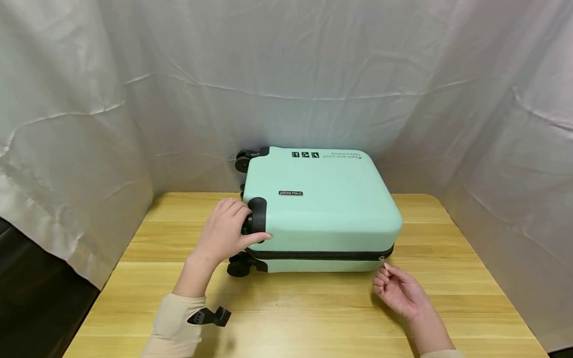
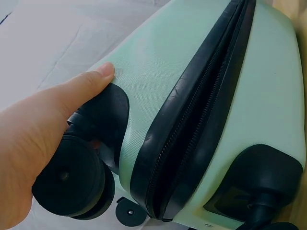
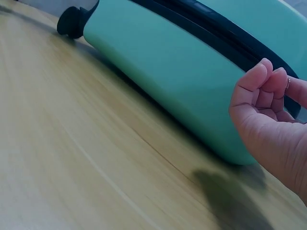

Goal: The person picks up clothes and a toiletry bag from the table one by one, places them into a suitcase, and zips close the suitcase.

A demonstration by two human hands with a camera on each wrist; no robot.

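Observation:
A mint-green suitcase (image 1: pixel 320 193) lies flat on the table, its wheels to the left. My left hand (image 1: pixel 228 227) grips its near upper wheel corner, the thumb (image 2: pixel 103 72) lying on the shell beside the black corner guard (image 2: pixel 115 110). In the left wrist view the zipper (image 2: pixel 192 129) along the side is parted, with a dark gap between its teeth. At the near right corner, my right hand (image 1: pixel 398 291) pinches the zipper pull (image 1: pixel 382 258) between thumb and curled fingers. The pull is mostly hidden by the fingertips in the right wrist view.
The wooden table (image 1: pixel 296 321) extends in front of the suitcase and to both sides. Grey-white curtains (image 1: pixel 287 68) hang close behind it and at left and right. A lower black wheel (image 1: pixel 239 266) sits close over the tabletop. A black wrist mount (image 1: pixel 209 316) juts from the left sleeve.

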